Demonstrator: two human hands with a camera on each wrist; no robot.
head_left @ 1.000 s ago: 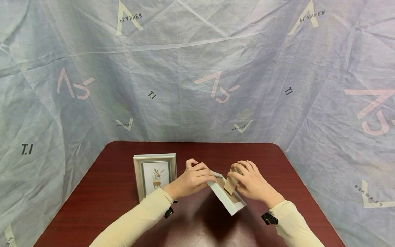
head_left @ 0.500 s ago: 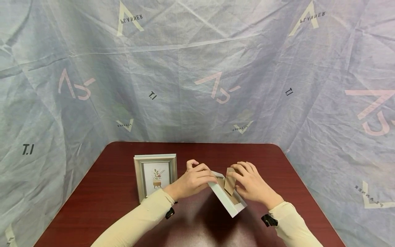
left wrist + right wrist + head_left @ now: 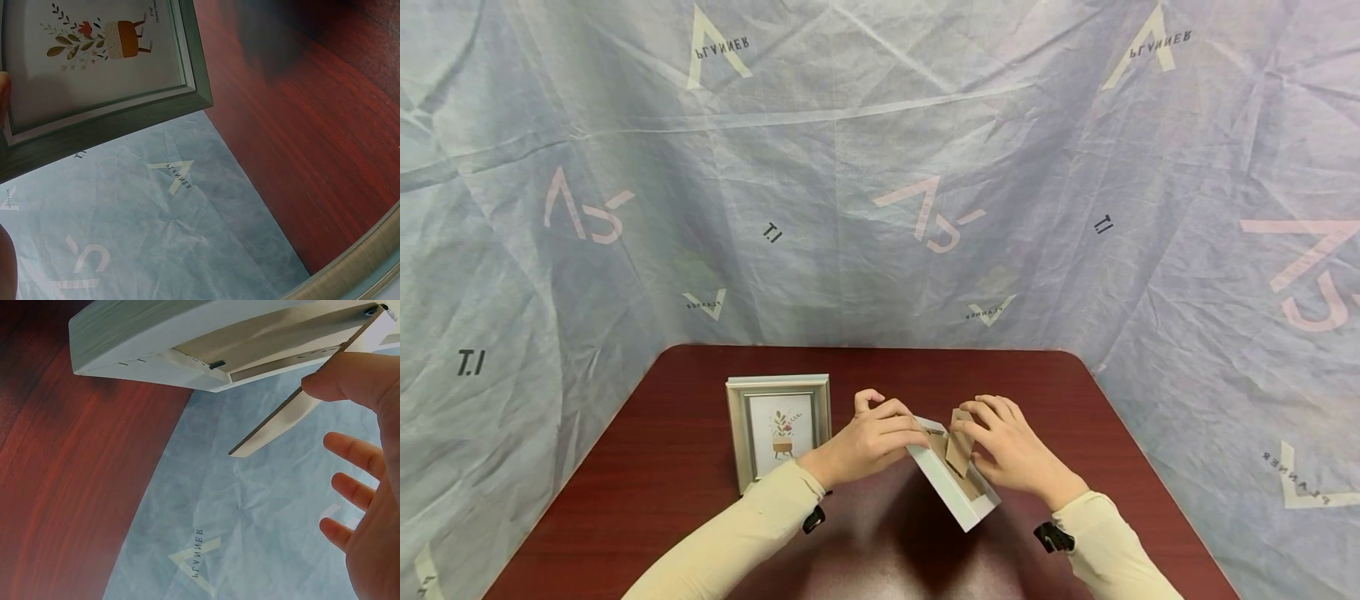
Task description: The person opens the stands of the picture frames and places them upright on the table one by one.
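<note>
My left hand point(image 3: 868, 442) grips a pale picture frame point(image 3: 943, 492) by its upper left side, and the frame is tilted over the table with its back towards me. On the back a flat brown easel stand point(image 3: 958, 450) is swung outward. My right hand point(image 3: 1011, 442) pinches that stand near its free end. In the right wrist view the thumb point(image 3: 337, 378) lies on the stand; three fingers are spread beside it and the index finger is hidden. The left wrist view shows the held frame's front, with a flowerpot print point(image 3: 122, 39) and my thumb tip at its edge.
A second picture frame point(image 3: 742, 442) with a similar print stands upright to the left, partly behind my left forearm. The dark red table point(image 3: 647, 467) ends at a grey-blue cloth backdrop point(image 3: 850, 275). A black wrist camera point(image 3: 1054, 537) sits at my right cuff.
My right fingers have slid towards the stand's right edge, so more of the stand shows at its upper left. The left hand and its frame have barely moved.
</note>
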